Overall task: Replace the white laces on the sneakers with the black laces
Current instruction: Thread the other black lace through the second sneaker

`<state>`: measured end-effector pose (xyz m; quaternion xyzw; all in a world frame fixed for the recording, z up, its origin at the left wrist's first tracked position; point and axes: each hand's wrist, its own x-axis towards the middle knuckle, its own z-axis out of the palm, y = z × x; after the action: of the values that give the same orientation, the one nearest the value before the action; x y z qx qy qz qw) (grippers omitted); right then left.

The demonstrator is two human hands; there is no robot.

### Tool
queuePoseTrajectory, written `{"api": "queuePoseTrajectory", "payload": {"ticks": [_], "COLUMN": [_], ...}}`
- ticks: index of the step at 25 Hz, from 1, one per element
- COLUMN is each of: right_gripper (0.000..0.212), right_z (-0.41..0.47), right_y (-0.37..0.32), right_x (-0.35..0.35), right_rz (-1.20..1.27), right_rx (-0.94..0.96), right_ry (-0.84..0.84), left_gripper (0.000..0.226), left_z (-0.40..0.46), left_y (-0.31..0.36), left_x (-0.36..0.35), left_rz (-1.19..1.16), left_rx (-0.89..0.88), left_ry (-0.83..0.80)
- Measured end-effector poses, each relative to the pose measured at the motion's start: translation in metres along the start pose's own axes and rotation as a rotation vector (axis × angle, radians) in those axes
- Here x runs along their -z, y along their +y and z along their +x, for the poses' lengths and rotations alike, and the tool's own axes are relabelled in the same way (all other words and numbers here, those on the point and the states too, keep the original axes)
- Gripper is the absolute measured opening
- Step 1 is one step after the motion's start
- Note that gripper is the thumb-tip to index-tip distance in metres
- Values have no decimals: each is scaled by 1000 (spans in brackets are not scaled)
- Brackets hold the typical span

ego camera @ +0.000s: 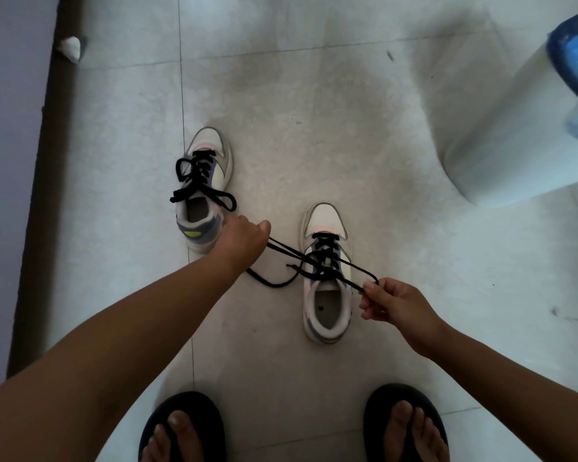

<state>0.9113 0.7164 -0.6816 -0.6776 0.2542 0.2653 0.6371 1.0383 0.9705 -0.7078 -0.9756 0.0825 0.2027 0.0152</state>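
Two white sneakers stand on the tiled floor, toes pointing away from me. The left sneaker [204, 191] carries a black lace tied in a bow [197, 181]. The right sneaker [326, 275] is threaded with a black lace [324, 258] whose two loops are pulled out sideways. My left hand [244, 241] grips the loop stretched to the left. On the other side, my right hand [394, 305] pinches the loop at the sneaker's right. A loose lace end [271, 281] curls on the floor between the shoes. No white laces are in view.
My two feet in black flip-flops [184, 425] stand at the bottom edge. A white cylindrical bin [514, 141] with a blue rim sits at the right. A dark skirting strip [44, 181] runs along the wall at the left, with a white scrap [70, 47] beside it.
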Motion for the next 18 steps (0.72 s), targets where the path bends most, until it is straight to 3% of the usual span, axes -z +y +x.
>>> {"api": "queuePoseTrajectory", "payload": {"ticks": [1, 2, 3, 4, 7, 9, 11, 13, 16, 18], "right_gripper": [26, 26, 26, 26, 25, 25, 25, 20, 17, 18], "right_z": [0, -1, -1, -1, 0, -1, -2, 1, 11, 20], "right_y": [1, 2, 2, 2, 1, 2, 2, -1, -14, -26], "right_x": [0, -1, -1, -1, -2, -2, -3, -2, -8, -21], "right_rz": [-8, -8, -4, 1, -12, -43, -53, 10, 449, 541], "right_rx": [2, 1, -1, 0, 11, 18, 8, -9, -69, -95], "right_ry": [-6, -5, 5, 18, 38, 34, 47, 75, 24, -16], "left_gripper": [16, 15, 15, 17, 17, 19, 24, 26, 37, 28], "left_z": [0, -2, -2, -3, 7, 7, 3, 1, 7, 9], "left_y": [-3, -6, -4, -2, -9, -13, -11, -4, 15, 32], "left_x": [2, -2, -1, -5, -2, 5, 2, 3, 22, 49], "left_rz": [-8, 98, 103, 211, -86, -109, -77, -219, -696, -983], "left_rx": [33, -41, 24, -39, -54, -50, 29, 96, 133, 35], "left_ry": [18, -1, -46, -140, -384, -468, -408, -212, -25, 28]}}
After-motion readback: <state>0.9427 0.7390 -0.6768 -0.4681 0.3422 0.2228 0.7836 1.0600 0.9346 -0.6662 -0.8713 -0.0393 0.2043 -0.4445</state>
